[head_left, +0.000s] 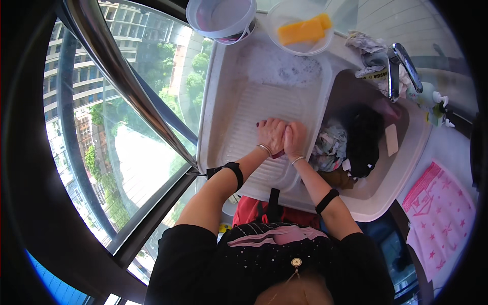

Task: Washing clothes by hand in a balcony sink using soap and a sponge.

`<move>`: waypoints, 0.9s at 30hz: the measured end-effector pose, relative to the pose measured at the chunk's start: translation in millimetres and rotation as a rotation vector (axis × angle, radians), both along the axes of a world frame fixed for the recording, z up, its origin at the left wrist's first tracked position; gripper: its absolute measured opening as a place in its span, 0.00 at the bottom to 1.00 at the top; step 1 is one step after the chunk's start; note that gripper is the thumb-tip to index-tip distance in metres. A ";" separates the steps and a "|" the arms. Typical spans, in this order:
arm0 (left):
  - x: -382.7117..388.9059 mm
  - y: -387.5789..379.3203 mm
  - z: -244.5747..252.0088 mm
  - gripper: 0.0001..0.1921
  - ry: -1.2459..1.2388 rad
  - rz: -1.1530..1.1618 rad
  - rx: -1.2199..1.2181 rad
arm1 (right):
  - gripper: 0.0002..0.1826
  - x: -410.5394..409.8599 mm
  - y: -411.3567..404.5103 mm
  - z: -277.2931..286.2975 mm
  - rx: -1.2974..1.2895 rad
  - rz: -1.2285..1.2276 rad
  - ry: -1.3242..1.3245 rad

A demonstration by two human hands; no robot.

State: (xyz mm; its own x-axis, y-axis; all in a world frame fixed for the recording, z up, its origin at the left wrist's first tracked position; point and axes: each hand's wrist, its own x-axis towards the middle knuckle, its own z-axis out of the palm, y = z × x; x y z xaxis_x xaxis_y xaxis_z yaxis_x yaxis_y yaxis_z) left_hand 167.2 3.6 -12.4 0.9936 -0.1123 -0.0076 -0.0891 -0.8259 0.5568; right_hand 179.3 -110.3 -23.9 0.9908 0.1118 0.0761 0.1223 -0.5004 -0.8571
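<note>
Side by side over the ribbed washboard (244, 126) of a white laundry sink, my left hand (271, 135) and my right hand (295, 139) are closed together on a dark red cloth (279, 154). Most of that cloth is hidden beneath my fingers; only small bits stick out. Suds (293, 70) lie at the far end of the washboard. Right of my hands, the sink basin (410, 152) holds a bunched grey patterned cloth (331, 143), a black garment (364, 137) and a brown cloth (337, 179). A pale bar of soap (391, 140) rests against the basin's right side.
Beyond the washboard stand a white bucket (221, 17) and a clear tub (272, 23) with orange-yellow bars (301, 32). A chrome faucet (394, 72) overhangs the basin. A pink towel (438, 221) hangs at right. A metal rail (114, 72) and window are at left.
</note>
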 end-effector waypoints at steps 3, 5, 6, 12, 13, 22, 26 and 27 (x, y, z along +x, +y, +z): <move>11.7 2.3 -0.9 0.12 -0.024 -0.042 -0.034 | 0.14 5.0 -2.2 0.6 -0.021 -0.018 0.016; 17.8 3.8 -1.5 0.11 -0.086 -0.036 -0.041 | 0.13 9.6 0.5 2.8 -0.013 -0.032 0.014; 20.4 4.5 -0.6 0.11 -0.141 -0.017 -0.046 | 0.13 12.4 2.8 5.0 -0.003 -0.032 0.019; 50.6 -22.5 -6.4 0.15 0.400 0.389 0.068 | 0.14 38.0 -11.6 5.1 -0.042 -0.143 0.300; 60.8 -13.9 -5.5 0.21 0.542 0.333 0.162 | 0.16 41.3 -13.7 16.9 -0.010 -0.131 0.093; 123.8 -131.7 131.1 0.22 0.767 0.620 -1.945 | 0.21 144.0 -211.5 40.2 0.329 0.107 0.372; 132.2 -151.7 127.7 0.20 0.646 0.470 -1.711 | 0.14 170.9 -283.8 18.4 0.192 -0.143 0.311; 129.6 -147.3 110.5 0.20 0.526 0.490 -1.480 | 0.14 173.4 -287.7 15.4 0.201 -0.135 0.307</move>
State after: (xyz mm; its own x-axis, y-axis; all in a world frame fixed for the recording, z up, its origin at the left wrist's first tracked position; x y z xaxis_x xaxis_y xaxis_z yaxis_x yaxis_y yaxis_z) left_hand 296.8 -143.6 98.1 0.8576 -0.0231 -0.5138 0.4468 0.5281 0.7221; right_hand 352.7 -398.0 -8.5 0.9757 -0.0080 -0.2190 -0.2105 -0.3124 -0.9263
